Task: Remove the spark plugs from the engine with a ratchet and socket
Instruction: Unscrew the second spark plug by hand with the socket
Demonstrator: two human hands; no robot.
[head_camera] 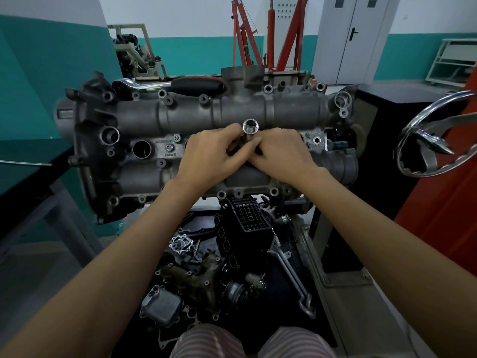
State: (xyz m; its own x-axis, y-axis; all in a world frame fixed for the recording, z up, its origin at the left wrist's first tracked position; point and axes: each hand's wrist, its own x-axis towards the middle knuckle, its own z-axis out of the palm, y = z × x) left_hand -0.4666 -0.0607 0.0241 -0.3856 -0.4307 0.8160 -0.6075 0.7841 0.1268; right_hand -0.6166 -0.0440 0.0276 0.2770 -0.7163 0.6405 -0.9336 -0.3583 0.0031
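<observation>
Socket being worked by hand in a middle plug well of the engine.

Left hand and right hand both pinch the long socket, upright with its open end up; the ratchet lies on the engine's far edge, so fetching it looks next.

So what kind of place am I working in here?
Most likely an auto repair or training workshop: an engine sits on a stand, a red engine hoist stands behind it, and loose engine parts lie underneath.
</observation>
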